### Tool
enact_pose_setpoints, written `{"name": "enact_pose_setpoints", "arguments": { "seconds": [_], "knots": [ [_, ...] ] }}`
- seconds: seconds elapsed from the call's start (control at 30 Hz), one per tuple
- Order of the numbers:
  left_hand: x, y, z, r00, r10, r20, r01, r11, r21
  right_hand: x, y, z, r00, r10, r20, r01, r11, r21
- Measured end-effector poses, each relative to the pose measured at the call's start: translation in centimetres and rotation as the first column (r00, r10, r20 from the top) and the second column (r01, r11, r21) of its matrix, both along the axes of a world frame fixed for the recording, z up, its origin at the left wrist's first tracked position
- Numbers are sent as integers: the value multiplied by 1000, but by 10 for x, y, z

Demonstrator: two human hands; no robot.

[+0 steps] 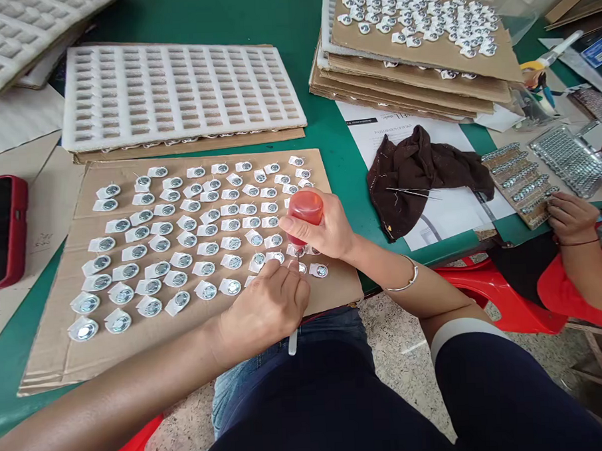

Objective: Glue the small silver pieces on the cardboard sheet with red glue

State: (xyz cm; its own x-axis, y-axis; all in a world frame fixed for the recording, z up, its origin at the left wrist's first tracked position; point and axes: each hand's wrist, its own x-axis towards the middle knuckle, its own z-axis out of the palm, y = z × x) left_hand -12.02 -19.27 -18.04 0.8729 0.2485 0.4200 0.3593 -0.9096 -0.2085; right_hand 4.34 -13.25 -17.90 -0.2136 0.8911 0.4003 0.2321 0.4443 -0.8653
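Note:
My right hand [328,227] is wrapped around a red translucent squeeze bottle [305,209], tipped with its narrow end down over the lower right of a cardboard sheet [57,349]. Beside the bottle's tip, my left hand [269,303] is closed, fingers pinched together. A slim tool with a flat pale end [293,343] sticks out below that hand; its other end is hidden. Rows of small round silvery pieces with white tabs [149,305] cover the cardboard. My hands and the bottle hide some of them, and the piece under the tip is only partly visible.
White foam grid trays [175,91] lie behind the cardboard. Stacked cardboard sheets [414,81] carry more pieces at the back right. A brown cloth [423,173] with tweezers [414,193] on it lies to the right. A red-cased phone [4,232] is at left; a co-worker's hand [572,217] is at right.

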Motion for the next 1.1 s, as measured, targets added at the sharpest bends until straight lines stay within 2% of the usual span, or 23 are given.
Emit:
{"name": "enact_pose_setpoints", "arguments": {
  "seconds": [0.5,0.67,1.1],
  "knots": [
    [-1,0,1,998,9,-56,-8,1000,21,0,1,-1,999,-38,4,38,999,25],
    [0,0,-1,1000,10,-25,-9,999,43,-1,1,-2,1000,-22,5,22,999,41],
    [-2,-2,-6,1000,3,-30,-3,1000,-2,-1,5,-5,998,-57,-4,57,996,67]
  ]
}}
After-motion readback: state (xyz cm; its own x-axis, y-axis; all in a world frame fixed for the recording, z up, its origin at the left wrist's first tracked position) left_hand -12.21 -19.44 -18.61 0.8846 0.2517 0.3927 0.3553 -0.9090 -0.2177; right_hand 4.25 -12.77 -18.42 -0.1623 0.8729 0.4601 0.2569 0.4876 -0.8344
